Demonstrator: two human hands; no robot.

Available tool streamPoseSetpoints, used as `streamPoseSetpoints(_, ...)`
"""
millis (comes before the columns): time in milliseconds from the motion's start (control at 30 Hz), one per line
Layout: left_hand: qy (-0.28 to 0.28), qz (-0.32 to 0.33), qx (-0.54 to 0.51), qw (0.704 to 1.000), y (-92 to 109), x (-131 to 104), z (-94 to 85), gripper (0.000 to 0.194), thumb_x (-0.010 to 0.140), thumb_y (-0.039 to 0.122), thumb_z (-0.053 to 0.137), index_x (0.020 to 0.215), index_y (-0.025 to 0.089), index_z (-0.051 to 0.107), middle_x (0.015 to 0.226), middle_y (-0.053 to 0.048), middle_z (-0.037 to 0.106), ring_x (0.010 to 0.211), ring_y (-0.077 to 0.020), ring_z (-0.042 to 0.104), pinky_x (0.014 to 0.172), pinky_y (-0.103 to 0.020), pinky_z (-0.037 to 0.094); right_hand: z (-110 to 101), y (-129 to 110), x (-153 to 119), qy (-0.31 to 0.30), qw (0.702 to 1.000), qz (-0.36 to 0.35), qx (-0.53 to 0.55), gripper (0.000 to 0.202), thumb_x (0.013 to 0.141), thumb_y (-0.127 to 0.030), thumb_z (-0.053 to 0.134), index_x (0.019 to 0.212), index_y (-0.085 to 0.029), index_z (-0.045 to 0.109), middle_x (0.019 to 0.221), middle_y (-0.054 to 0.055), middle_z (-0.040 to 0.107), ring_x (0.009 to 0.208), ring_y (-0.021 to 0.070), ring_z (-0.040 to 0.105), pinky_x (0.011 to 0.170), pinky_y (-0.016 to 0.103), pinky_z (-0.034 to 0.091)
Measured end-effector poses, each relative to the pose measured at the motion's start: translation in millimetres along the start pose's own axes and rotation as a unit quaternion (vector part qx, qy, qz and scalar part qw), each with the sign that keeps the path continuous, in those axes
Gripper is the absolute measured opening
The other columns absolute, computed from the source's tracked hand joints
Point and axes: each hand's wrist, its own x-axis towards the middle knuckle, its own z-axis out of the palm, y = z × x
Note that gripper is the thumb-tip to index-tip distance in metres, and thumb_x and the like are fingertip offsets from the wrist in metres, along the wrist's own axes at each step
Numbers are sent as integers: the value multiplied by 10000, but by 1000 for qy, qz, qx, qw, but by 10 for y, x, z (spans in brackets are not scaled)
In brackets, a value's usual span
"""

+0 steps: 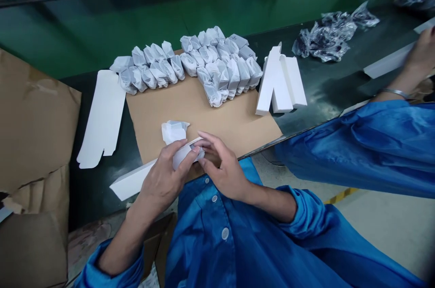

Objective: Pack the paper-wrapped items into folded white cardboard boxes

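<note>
A long, narrow white carton [134, 181] lies slantwise across the front of the brown cardboard sheet, its far-left end over the dark table. My left hand [166, 172] is closed around it near its right end. At that open end my right hand [226, 170] has its fingers curled about a white paper-wrapped packet [201, 153], which shows partly at the opening; my fingers hide the rest. Just behind the carton sits a single white paper-wrapped packet [174, 131]. Farther back, several similar wrapped packets [220, 75] stand in rows on the cardboard sheet [163, 109].
A flattened white carton [103, 113] lies left of the sheet. Several white cartons [282, 81] lean together at its right. Beyond them are clear plastic bags with dark contents [326, 36]. A co-worker's arm [408, 72] reaches in at right. Large cardboard [34, 120] stands at left.
</note>
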Motion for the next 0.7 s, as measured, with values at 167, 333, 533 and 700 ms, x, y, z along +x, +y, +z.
streamPoseSetpoints(167,58,-8,66,996,41,21,21,903,802,52,709,1562,208,246,1249,-202,517,1146,-312,596,906,-421,589,-60,-39,61,-14,999,24,-39,543,872,-180,609,1401,-214,489,1288,94,671,1189,205,641,1088,443,472)
streamPoseSetpoints(333,112,-32,58,992,39,51,-15,988,789,73,740,1585,266,187,1213,-177,528,1107,-275,602,877,-391,593,-85,-99,140,-93,995,32,15,611,870,-235,623,1451,-156,451,1218,106,715,1132,209,674,1061,426,487)
streamPoseSetpoints(533,87,-65,38,993,146,71,-3,932,850,85,666,1581,354,155,1286,-156,534,1151,-269,613,839,-359,599,3,-189,202,-207,977,44,11,806,814,-143,612,1552,-180,291,1159,63,725,970,184,690,957,372,522)
streamPoseSetpoints(700,95,-31,-17,995,236,145,81,975,805,41,699,1576,335,179,1441,-178,461,1263,-301,579,933,-402,583,15,-110,330,-126,987,77,58,651,856,-213,640,1475,-169,443,1070,63,726,979,184,673,886,324,530)
